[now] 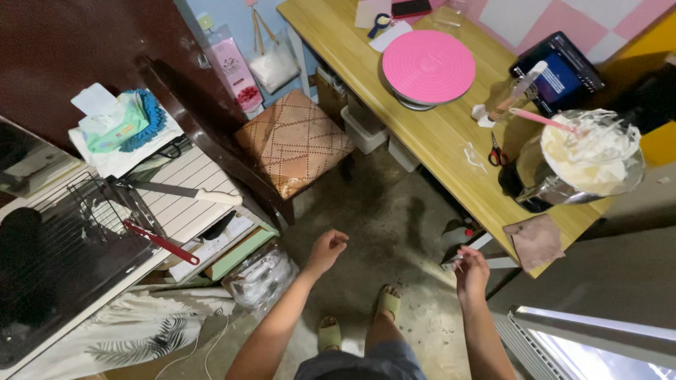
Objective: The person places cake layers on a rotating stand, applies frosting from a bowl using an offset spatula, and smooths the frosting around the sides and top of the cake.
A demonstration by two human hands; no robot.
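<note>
My left hand (327, 248) hangs over the concrete floor with its fingers loosely curled and nothing in it. My right hand (470, 271) is lower right, near the front edge of the wooden table (451, 151), pinching a small white piece between fingertips. A metal bowl of white cream (590, 156) with a pink spatula (542, 119) stands on the table's near end. A pink cake turntable (428, 66) sits further back. Red-handled scissors (497, 153) lie beside the bowl.
A chair with a woven brown cushion (294, 141) stands between the table and a left-hand counter holding a knife (184, 192), a red-handled tool (160, 243), a wire rack (60, 243) and tissues (113, 125). A tablet (560, 73) leans at the wall. A brown cloth (535, 241) lies at the table corner.
</note>
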